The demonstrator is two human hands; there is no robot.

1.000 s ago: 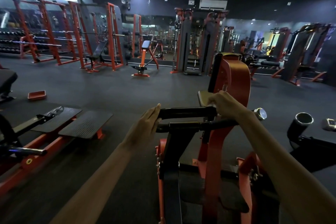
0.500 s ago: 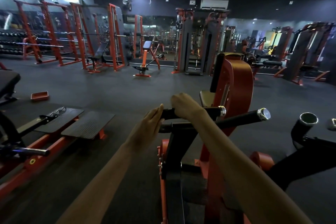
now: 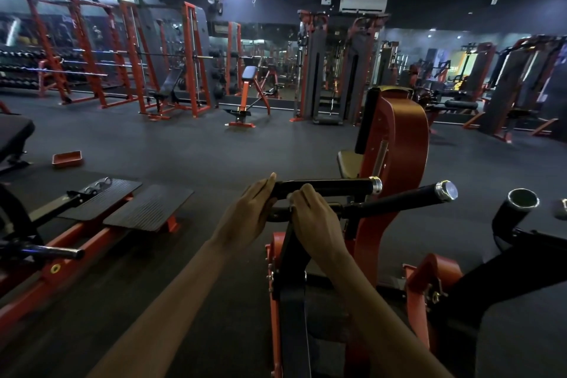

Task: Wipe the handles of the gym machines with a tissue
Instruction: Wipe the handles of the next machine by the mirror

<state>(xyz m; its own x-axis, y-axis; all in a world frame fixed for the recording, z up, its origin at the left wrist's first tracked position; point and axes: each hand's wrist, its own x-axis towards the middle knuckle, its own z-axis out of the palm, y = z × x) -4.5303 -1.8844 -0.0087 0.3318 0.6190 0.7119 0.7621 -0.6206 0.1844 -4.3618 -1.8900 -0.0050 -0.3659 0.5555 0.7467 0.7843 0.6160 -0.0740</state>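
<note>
A red and black gym machine (image 3: 395,138) stands right in front of me. Two black handles with chrome end caps stick out from it: an upper handle (image 3: 334,187) and a lower handle (image 3: 399,202). My right hand (image 3: 313,218) curls over the left part of the upper handle, and a small pale bit of tissue (image 3: 290,196) shows at its fingertips. My left hand (image 3: 245,215) rests against the left end of that handle with its fingers fairly straight.
Another black handle with a chrome rim (image 3: 518,209) rises at the right. A low red machine with ribbed black footplates (image 3: 122,202) lies to my left, with a red tray (image 3: 67,159) on the floor behind it. Orange racks (image 3: 190,58) and cable towers line the back wall.
My right hand has slid left along the upper handle, from its chrome end to close beside my left hand. My left hand has stayed at the handle's left end.
</note>
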